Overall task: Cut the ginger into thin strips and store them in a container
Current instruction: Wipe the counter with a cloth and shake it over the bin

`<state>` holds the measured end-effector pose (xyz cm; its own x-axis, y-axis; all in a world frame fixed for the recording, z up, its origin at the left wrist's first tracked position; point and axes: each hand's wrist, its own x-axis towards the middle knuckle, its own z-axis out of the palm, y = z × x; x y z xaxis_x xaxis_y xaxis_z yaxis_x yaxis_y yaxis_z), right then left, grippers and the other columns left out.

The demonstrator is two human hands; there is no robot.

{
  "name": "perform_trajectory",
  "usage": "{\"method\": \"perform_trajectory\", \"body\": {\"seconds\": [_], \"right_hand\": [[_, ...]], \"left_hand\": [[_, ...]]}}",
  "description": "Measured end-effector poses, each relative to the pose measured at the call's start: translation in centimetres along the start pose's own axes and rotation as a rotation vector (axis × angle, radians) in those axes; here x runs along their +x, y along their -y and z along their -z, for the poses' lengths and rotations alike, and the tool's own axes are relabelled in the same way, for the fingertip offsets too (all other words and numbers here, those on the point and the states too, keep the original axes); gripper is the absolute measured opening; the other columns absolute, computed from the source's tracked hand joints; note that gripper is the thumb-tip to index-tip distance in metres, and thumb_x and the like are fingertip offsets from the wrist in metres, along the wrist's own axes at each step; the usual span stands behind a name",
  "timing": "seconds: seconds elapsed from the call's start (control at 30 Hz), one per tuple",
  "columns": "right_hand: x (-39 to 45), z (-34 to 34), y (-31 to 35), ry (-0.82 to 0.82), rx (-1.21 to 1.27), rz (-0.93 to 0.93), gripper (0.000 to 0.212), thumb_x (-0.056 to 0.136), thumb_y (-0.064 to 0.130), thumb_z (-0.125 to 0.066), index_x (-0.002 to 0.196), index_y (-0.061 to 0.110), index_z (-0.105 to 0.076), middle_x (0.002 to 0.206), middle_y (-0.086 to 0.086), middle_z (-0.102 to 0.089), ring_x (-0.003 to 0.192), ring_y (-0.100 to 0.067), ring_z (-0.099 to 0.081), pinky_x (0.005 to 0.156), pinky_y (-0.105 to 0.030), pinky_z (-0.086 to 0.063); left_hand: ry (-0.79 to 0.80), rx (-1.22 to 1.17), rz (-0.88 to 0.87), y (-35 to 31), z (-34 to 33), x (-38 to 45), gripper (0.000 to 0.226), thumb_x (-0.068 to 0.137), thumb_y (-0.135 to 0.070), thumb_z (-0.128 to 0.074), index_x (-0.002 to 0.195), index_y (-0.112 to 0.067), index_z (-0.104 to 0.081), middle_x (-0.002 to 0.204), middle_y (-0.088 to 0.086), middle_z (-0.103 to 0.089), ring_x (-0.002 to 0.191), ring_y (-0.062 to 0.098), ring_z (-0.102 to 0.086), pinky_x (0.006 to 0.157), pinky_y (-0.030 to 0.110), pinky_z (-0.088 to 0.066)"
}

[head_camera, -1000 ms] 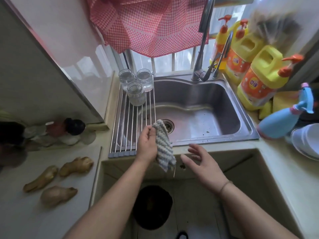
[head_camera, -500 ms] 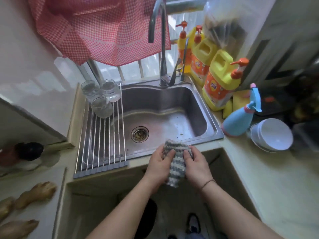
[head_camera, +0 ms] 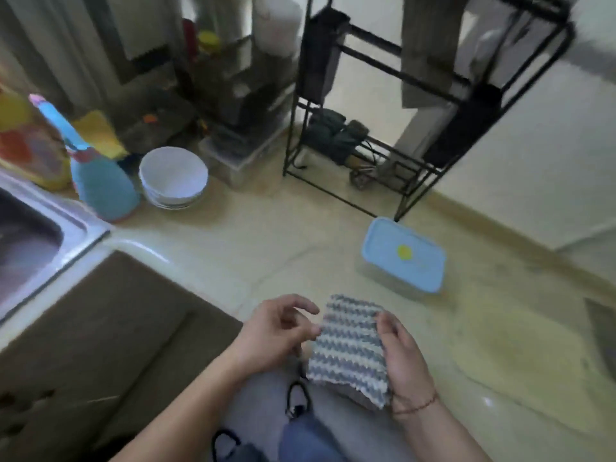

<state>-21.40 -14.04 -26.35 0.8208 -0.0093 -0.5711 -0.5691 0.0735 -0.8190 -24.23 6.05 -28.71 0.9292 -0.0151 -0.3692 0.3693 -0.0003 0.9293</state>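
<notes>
I'm pinching the striped cloth point(head_camera: 350, 348) between both hands point(head_camera: 336, 341) over the table point(head_camera: 233, 235), and a careless wipe could knock the lidded container point(head_camera: 403, 258) off.

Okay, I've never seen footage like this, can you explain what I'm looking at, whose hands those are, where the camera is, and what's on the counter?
There is no machine here: a camera worn on a person's head looks down at their own bare hands. The left hand and the right hand hold a striped cloth between them above the counter. On the counter stand a lidded blue container, a stack of white bowls and a blue spray bottle, beside the sink. No ginger is in view.
</notes>
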Motion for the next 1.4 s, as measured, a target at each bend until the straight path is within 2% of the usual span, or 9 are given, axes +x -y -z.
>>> {"method": "perform_trajectory", "body": {"seconds": [0.17, 0.27, 0.33, 0.43, 0.6, 0.77, 1.0, 1.27, 1.4], "right_hand": [[-1.5, 17.4, 2.8, -0.247, -0.069, 0.141, 0.038, 0.081, 0.045, -0.070, 0.102, 0.014, -0.071, 0.095, -0.017, -0.078, 0.069, -0.023, -0.076, 0.060, -0.036, -0.064], [-1.0, 26.0, 5.7, -0.342, -0.420, 0.310, 0.073, 0.062, 0.090, -0.071, 0.099, 0.027, -0.068, 0.089, 0.003, -0.074, 0.073, -0.006, -0.068, 0.067, -0.019, -0.056], [0.9, 30.7, 6.2, -0.254, -0.599, 0.389, 0.052, 0.073, 0.079, -0.065, 0.104, 0.038, -0.067, 0.090, 0.011, -0.073, 0.080, 0.002, -0.069, 0.069, -0.008, -0.050], [6.0, 36.9, 4.4, -0.205, -0.943, 0.524, 0.051, 0.089, 0.069, -0.050, 0.120, 0.034, -0.071, 0.096, 0.006, -0.076, 0.088, -0.017, -0.071, 0.078, -0.021, -0.048], [14.2, 41.1, 0.0, -0.029, -1.470, 0.713, 0.083, 0.097, 0.081, -0.022, 0.148, 0.023, -0.052, 0.152, -0.020, -0.054, 0.143, -0.035, -0.034, 0.115, -0.047, -0.023], [17.8, 40.4, -0.5, 0.019, -1.353, 0.926, 0.061, 0.102, 0.052, -0.039, 0.143, 0.013, -0.062, 0.150, -0.023, -0.056, 0.147, -0.035, -0.031, 0.114, -0.050, -0.025], [22.9, 30.9, 1.9, 0.071, -1.090, 0.894, 0.052, 0.090, 0.025, -0.043, 0.125, 0.002, -0.073, 0.136, -0.023, -0.067, 0.135, -0.051, -0.055, 0.117, -0.044, -0.043], [15.2, 30.5, -1.2, 0.511, -1.018, 0.972, 0.046, 0.078, 0.015, -0.048, 0.112, 0.010, -0.077, 0.123, -0.012, -0.076, 0.123, -0.030, -0.069, 0.111, -0.030, -0.043], [11.0, 32.2, -2.2, 0.461, -0.834, 0.800, 0.038, 0.080, 0.019, -0.053, 0.109, 0.017, -0.078, 0.109, 0.003, -0.081, 0.102, -0.012, -0.074, 0.095, -0.014, -0.050]], "left_hand": [[0.172, 0.250, -0.061, -0.2, -10.9, 2.3, 0.012, 0.093, -0.012, -0.070, 0.096, -0.023, -0.067, 0.076, -0.002, -0.070, 0.060, 0.012, -0.064, 0.058, 0.026, -0.051], [0.185, 0.436, -0.170, -0.7, -17.8, 4.4, 0.015, 0.093, -0.017, -0.070, 0.095, -0.031, -0.067, 0.086, -0.005, -0.072, 0.074, 0.006, -0.066, 0.073, 0.026, -0.054], [0.171, 0.594, -0.254, -0.4, -21.9, 6.5, 0.015, 0.092, -0.022, -0.071, 0.106, -0.027, -0.070, 0.101, -0.010, -0.071, 0.092, 0.002, -0.064, 0.086, 0.026, -0.052], [0.020, 0.967, -0.401, 0.3, -27.1, 9.3, 0.040, 0.079, -0.037, -0.080, 0.114, -0.018, -0.072, 0.117, -0.004, -0.068, 0.111, 0.021, -0.062, 0.096, 0.035, -0.051], [-0.180, 1.239, -0.275, 2.3, -32.4, 9.2, 0.065, 0.033, -0.052, -0.098, 0.087, -0.025, -0.075, 0.097, -0.004, -0.069, 0.085, 0.029, -0.065, 0.064, 0.042, -0.055], [-0.324, 1.263, -0.107, 3.0, -34.3, 8.3, 0.048, 0.063, -0.053, -0.089, 0.105, -0.036, -0.074, 0.118, -0.007, -0.062, 0.109, 0.029, -0.045, 0.085, 0.044, -0.041], [-0.472, 1.276, -0.127, 4.7, -35.1, 8.7, 0.043, 0.055, -0.057, -0.090, 0.093, -0.042, -0.075, 0.109, -0.004, -0.063, 0.101, 0.025, -0.040, 0.076, 0.044, -0.046], [-0.546, 1.220, -0.083, 5.7, -35.1, 8.5, 0.020, 0.072, -0.052, -0.077, 0.090, -0.045, -0.074, 0.114, -0.005, -0.059, 0.105, 0.028, -0.043, 0.083, 0.042, -0.036], [-0.493, 1.275, -0.173, 5.9, -34.5, 7.6, 0.032, 0.078, -0.044, -0.063, 0.109, -0.044, -0.070, 0.117, -0.003, -0.063, 0.110, 0.032, -0.045, 0.083, 0.042, -0.030]]}}
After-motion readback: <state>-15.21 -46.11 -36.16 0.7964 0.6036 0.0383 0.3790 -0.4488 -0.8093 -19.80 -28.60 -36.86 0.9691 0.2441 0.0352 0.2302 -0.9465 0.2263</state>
